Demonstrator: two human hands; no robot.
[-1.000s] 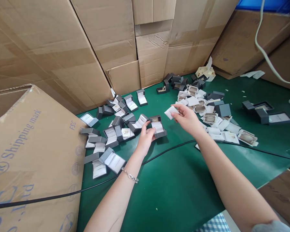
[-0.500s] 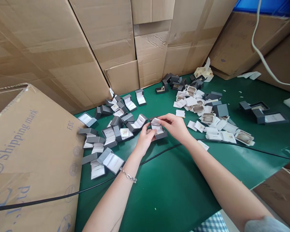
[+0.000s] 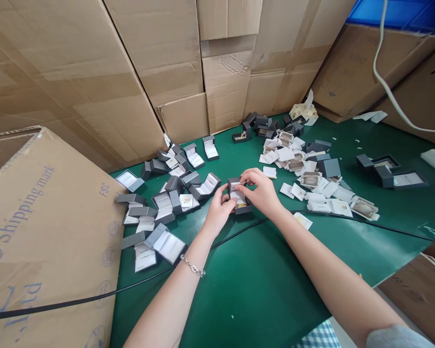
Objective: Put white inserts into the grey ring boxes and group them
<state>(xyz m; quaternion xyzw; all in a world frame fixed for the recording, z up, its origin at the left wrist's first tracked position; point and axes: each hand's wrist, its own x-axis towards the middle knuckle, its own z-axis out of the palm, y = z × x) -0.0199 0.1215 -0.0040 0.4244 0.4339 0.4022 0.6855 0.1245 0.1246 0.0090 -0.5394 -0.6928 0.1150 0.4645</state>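
My left hand [image 3: 219,209] is wrapped round the left side of a small dark grey jewellery box [image 3: 243,210], its lid raised. The thumb lies at the front of the box, by its white lining. From the right, my right hand [image 3: 260,192] reaches in with curled fingers and pinches a white insert [image 3: 238,191] inside; the fingertips partly hide it. A thin yellowish strip shows low inside the box. Left of my hands lie several open grey boxes with white linings, the nearest being one open box [image 3: 207,185].
White inserts and cards [image 3: 313,180] are heaped at the right, with dark boxes [image 3: 263,126] behind them. A black cable [image 3: 235,233] crosses the green table [image 3: 253,285]. Large cartons [image 3: 58,232] stand left and behind. More open boxes [image 3: 408,178] lie far right.
My right fingers have curled in further over the box's inside, and a yellowish strip now shows in it. The box, still in my left hand, is turned slightly more upright.
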